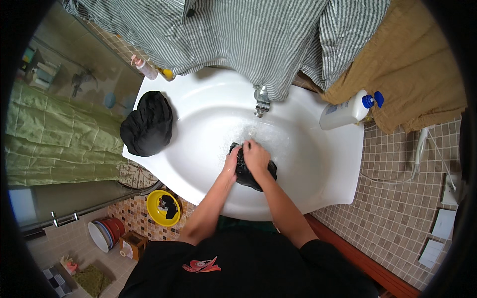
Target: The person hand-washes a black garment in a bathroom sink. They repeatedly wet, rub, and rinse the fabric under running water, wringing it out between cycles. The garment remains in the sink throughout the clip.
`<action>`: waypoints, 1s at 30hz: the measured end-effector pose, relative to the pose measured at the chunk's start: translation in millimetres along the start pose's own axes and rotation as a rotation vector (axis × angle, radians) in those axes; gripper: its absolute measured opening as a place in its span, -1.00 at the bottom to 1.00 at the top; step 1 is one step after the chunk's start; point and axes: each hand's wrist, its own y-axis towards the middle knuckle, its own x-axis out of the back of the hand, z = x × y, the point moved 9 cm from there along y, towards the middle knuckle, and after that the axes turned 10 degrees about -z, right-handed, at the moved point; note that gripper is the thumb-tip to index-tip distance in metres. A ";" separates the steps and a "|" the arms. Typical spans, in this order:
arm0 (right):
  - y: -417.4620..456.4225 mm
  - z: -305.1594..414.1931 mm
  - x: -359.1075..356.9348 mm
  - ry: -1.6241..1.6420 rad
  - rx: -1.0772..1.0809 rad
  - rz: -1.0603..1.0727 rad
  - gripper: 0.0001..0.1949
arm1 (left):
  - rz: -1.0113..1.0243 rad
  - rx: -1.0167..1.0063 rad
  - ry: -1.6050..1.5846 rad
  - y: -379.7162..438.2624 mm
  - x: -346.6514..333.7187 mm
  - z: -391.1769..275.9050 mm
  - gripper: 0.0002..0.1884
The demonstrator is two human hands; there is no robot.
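Observation:
A wet black cloth (248, 175) is bunched in the white washbasin (302, 149), below the chrome faucet (262, 102). Water runs from the faucet near the fingertips. My left hand (231, 162) grips the cloth along its left side. On top of the cloth lies my right hand (256, 156), its fingers curled over the fabric. The underside of the bundle and part of the left fingers are hidden. Another black bundle of fabric (149, 126) rests on the basin's left rim.
Striped fabric (231, 37) and brown fabric (406, 70) hang above the basin. A white pump bottle (343, 111) stands at the right rim, a pink pump bottle (146, 69) at the back left. A yellow basin (152, 208) holding dark cloth sits lower left.

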 end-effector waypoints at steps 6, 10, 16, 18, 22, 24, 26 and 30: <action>37.8 -96.0 5.9 -0.096 -0.135 -0.153 -0.73 | -0.247 -0.588 0.936 -23.6 16.2 -97.5 -0.35; 34.1 -72.4 -16.8 -0.212 -0.066 -0.003 -0.55 | -0.369 -0.850 1.209 28.8 29.3 -85.6 -0.37; 38.4 -78.1 -22.3 -0.326 0.200 0.204 -0.36 | -0.195 -0.612 1.476 55.9 29.2 -79.4 -0.49; 49.0 -97.1 -5.5 -0.355 0.054 -0.039 -0.39 | -0.394 -0.789 1.544 29.4 16.4 -114.7 -0.42; 27.7 -89.8 -89.7 -0.304 0.327 0.078 -0.46 | -0.251 -0.945 1.416 57.2 -0.2 -74.0 -0.29; 37.6 -61.0 -50.3 -0.188 0.276 0.123 -0.50 | -0.098 -0.730 1.066 103.1 47.4 -71.8 -0.27; 52.1 -85.3 -24.4 -0.159 0.034 0.062 -0.44 | -0.035 -0.585 0.743 81.4 29.4 -81.7 -0.26; 33.4 -87.7 -55.9 0.513 -0.490 0.113 -0.34 | -0.030 -0.097 0.111 44.3 -2.0 -55.8 -0.44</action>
